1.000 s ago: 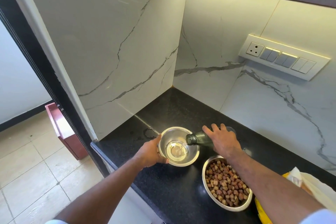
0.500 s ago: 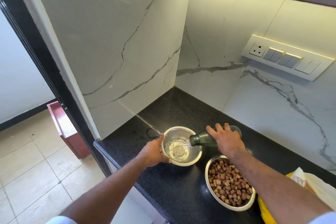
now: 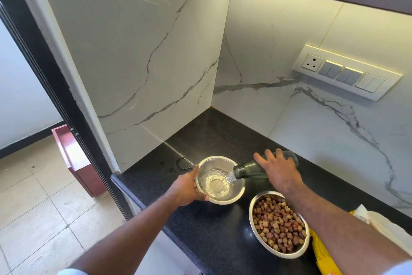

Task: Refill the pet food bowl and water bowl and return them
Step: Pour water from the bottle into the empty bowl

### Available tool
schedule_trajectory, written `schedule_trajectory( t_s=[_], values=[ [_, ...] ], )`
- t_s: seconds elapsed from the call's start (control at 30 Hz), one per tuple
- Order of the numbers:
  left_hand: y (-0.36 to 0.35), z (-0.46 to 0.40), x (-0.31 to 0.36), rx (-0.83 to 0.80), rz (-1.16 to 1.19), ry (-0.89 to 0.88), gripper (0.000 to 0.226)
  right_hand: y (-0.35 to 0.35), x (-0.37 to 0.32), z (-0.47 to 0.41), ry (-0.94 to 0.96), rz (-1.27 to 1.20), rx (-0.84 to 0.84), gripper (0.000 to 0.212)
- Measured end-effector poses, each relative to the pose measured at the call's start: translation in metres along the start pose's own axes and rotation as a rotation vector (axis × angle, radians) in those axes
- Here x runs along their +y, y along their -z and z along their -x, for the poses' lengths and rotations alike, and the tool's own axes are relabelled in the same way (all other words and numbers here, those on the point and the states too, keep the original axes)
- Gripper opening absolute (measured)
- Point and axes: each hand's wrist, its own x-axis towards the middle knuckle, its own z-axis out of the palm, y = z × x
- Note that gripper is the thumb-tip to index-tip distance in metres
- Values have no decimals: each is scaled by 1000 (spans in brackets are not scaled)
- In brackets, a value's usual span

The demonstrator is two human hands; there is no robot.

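Left hand point(image 3: 186, 186) gripping water bowl point(image 3: 220, 180) rim to steady it; right hand point(image 3: 279, 171) clamping tilted bottle point(image 3: 253, 170), pouring. Food bowl point(image 3: 279, 223) already full.

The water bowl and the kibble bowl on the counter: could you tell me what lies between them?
In the head view, only bare black countertop separates the water bowl from the kibble bowl; the two rims stand apart.
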Motion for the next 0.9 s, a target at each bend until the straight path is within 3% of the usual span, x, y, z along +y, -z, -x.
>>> schedule_trajectory(
  t_s=[0.67, 0.9],
  values=[
    [-2, -4, -4, 11, -19, 22, 111, 21, 9, -2, -12, 75, 59, 94],
    [-2, -4, -4, 9, -10, 12, 105, 32, 15, 0, -21, 115, 86, 94]
  ],
)
